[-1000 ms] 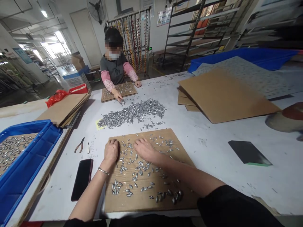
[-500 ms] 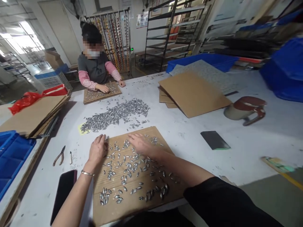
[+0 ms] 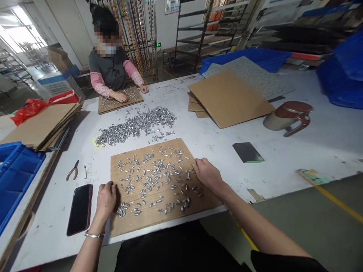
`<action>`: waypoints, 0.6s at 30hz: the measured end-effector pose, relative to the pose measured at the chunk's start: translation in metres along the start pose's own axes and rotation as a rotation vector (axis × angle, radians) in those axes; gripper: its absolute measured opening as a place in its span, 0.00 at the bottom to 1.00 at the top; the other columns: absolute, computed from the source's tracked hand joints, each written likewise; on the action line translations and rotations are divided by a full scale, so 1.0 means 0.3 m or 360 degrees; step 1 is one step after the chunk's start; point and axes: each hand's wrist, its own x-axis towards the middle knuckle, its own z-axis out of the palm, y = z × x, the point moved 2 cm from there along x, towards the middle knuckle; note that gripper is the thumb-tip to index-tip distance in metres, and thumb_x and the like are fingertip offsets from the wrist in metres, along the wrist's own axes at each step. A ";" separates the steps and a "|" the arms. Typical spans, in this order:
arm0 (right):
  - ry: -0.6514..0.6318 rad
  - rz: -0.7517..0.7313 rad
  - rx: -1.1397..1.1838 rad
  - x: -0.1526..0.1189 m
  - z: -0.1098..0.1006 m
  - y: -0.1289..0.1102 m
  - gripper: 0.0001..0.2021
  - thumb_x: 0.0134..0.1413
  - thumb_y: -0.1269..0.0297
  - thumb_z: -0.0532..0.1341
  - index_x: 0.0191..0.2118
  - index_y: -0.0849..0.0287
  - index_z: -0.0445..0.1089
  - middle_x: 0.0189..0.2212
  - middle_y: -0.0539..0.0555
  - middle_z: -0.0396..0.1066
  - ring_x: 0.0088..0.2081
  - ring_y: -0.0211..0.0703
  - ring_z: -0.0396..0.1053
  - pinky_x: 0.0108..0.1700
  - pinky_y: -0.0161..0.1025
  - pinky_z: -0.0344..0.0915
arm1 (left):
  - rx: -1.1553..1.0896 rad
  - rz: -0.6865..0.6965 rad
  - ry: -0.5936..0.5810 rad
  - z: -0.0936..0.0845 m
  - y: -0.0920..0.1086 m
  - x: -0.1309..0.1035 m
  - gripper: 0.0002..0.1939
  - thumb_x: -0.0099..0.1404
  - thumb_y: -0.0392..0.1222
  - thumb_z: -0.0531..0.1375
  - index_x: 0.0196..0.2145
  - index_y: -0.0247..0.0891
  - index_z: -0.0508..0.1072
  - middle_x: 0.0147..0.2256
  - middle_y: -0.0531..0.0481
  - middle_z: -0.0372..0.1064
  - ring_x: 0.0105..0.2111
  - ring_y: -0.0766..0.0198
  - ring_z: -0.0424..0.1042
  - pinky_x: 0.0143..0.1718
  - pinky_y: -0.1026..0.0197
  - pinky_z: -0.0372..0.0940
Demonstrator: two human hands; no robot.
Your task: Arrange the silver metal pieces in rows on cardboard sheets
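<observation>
A brown cardboard sheet [image 3: 133,223] lies on the white table before me, with many small silver, leaf-shaped metal pieces [image 3: 153,177] scattered over it. At its left edge my left hand [image 3: 105,200] is closed, fingers curled against the board. My right hand [image 3: 209,174] grips the right edge, its fingers bent and the thumb partly hidden. Just beyond the board lies a long heap of the same silver pieces [image 3: 138,124], some loose ones around it. A yellow slip of paper [image 3: 98,142] shows under the heap's left end.
Left of my hand are a phone [image 3: 79,209], pliers [image 3: 73,170] and a blue crate [image 3: 19,177]. To the right sit a dark block [image 3: 248,152], a lidded mug [image 3: 287,116] and stacked cardboard [image 3: 229,100]. Across the table a co-worker [image 3: 109,71] handles another board [image 3: 119,104].
My hands have left the far part of the cardboard and come back to its left and right edges. The board and pieces appear higher in view as the camera tilted.
</observation>
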 end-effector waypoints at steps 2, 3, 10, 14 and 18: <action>0.0022 0.0043 -0.0026 0.012 -0.001 -0.015 0.16 0.73 0.61 0.48 0.49 0.61 0.70 0.44 0.61 0.70 0.42 0.47 0.72 0.40 0.38 0.65 | 0.0006 -0.0021 0.0004 -0.005 0.025 0.028 0.25 0.68 0.47 0.48 0.49 0.29 0.77 0.38 0.36 0.73 0.42 0.47 0.76 0.52 0.46 0.69; 0.0026 0.0065 -0.0039 0.022 -0.004 -0.018 0.16 0.73 0.61 0.47 0.49 0.61 0.70 0.43 0.61 0.70 0.41 0.47 0.72 0.39 0.38 0.65 | 0.0012 -0.0021 0.0004 -0.006 0.036 0.043 0.25 0.68 0.46 0.48 0.49 0.28 0.77 0.38 0.35 0.73 0.42 0.47 0.76 0.52 0.46 0.69; -0.0105 0.0154 -0.0034 0.112 -0.046 0.007 0.21 0.74 0.61 0.43 0.51 0.63 0.71 0.45 0.64 0.69 0.45 0.51 0.72 0.43 0.41 0.65 | 0.0009 0.0055 0.0013 0.021 0.107 0.129 0.23 0.68 0.42 0.47 0.46 0.29 0.78 0.35 0.35 0.73 0.45 0.47 0.74 0.52 0.47 0.68; 0.0012 -0.0029 -0.0045 0.147 -0.073 -0.042 0.17 0.72 0.64 0.49 0.52 0.65 0.72 0.49 0.68 0.69 0.52 0.56 0.68 0.48 0.44 0.65 | -0.0039 0.0052 0.0102 0.021 0.114 0.138 0.23 0.68 0.43 0.49 0.50 0.27 0.75 0.40 0.35 0.72 0.45 0.48 0.74 0.53 0.46 0.68; 0.0008 -0.0811 0.0217 0.185 -0.052 -0.193 0.15 0.71 0.68 0.52 0.55 0.58 0.72 0.52 0.61 0.70 0.52 0.48 0.68 0.53 0.42 0.63 | -0.0194 0.0232 0.0260 0.011 0.153 0.098 0.20 0.69 0.45 0.51 0.49 0.32 0.76 0.43 0.36 0.71 0.46 0.48 0.72 0.53 0.45 0.68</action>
